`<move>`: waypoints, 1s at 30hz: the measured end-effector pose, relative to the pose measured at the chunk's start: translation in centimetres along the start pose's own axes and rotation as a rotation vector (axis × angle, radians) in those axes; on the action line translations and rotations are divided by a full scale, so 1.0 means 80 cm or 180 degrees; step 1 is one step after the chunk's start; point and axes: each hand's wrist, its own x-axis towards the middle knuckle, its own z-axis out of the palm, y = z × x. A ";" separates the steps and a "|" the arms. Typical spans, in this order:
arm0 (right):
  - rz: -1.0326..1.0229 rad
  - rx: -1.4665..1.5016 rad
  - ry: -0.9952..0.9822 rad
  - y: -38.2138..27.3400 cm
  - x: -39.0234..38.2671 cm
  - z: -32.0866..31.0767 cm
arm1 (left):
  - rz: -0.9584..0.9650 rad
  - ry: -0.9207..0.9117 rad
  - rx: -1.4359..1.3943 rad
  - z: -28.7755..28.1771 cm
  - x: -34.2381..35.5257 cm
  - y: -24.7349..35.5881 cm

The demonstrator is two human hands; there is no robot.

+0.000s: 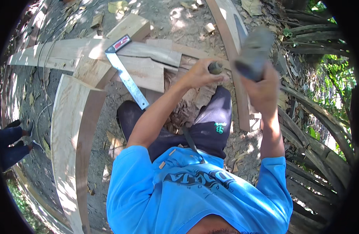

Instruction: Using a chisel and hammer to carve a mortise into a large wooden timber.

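Note:
My left hand [201, 74] is closed round a chisel [215, 68]; only the round dark top of its handle shows, and the blade is hidden below. To the right, my right hand [263, 91] grips a thick, dark, cylindrical mallet [257, 50], raised and smeared by motion. The mallet head is apart from the chisel top. Pale wooden boards [142, 72] lie in front of my legs, with wood chips [183, 113] between my knees. A try square [127, 82] with a dark and red stock leans from the boards towards my left knee.
A long, thick timber [76, 144] stretches along my left side. Another narrow plank [230, 50] runs away on the right. Dry palm stalks [320, 148] pile up at far right. Another person's legs [13, 144] show at the left edge, near a thin cable [41, 66].

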 end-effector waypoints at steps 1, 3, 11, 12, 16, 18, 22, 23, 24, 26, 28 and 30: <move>-0.0294 0.0040 0.0303 -0.006 -0.003 -0.003 | -0.0332 -0.0097 0.0031 -0.001 0.005 -0.004; -0.0316 0.0327 0.0439 -0.012 -0.001 0.014 | -0.0556 -0.0176 -0.0384 -0.005 0.003 -0.010; 0.1118 0.0205 -0.0316 0.055 -0.061 0.038 | -0.0087 0.1605 -0.1980 -0.103 -0.061 -0.021; 0.1423 0.0653 -0.0064 0.066 -0.081 0.044 | -0.0112 0.1575 -0.1981 -0.095 -0.063 -0.019; 0.1836 0.1232 0.0078 0.060 -0.111 0.042 | 0.0279 0.1963 -0.1875 -0.058 -0.054 0.003; 0.1878 0.1454 0.0337 0.085 -0.135 0.045 | 0.0411 0.2446 -0.0808 -0.039 -0.046 0.024; 0.2222 0.1583 0.0494 0.093 -0.162 0.031 | -0.0961 0.1805 -0.0022 -0.014 -0.058 0.065; 0.2224 0.1501 0.0402 0.096 -0.166 0.027 | -0.0754 0.1713 0.0345 0.004 -0.066 0.063; 0.2214 0.1493 0.0378 0.100 -0.170 0.027 | -0.0552 0.1640 0.0711 0.030 -0.074 0.058; 0.2522 0.1592 0.0400 0.113 -0.179 0.027 | 0.0180 0.1103 0.1180 0.075 -0.082 0.063; 0.2580 0.1533 0.0282 0.123 -0.190 0.025 | 0.0998 0.0742 0.1302 0.116 -0.083 0.041; 0.2724 0.1270 0.0516 0.125 -0.196 0.023 | 0.1034 0.0627 0.1364 0.134 -0.081 0.027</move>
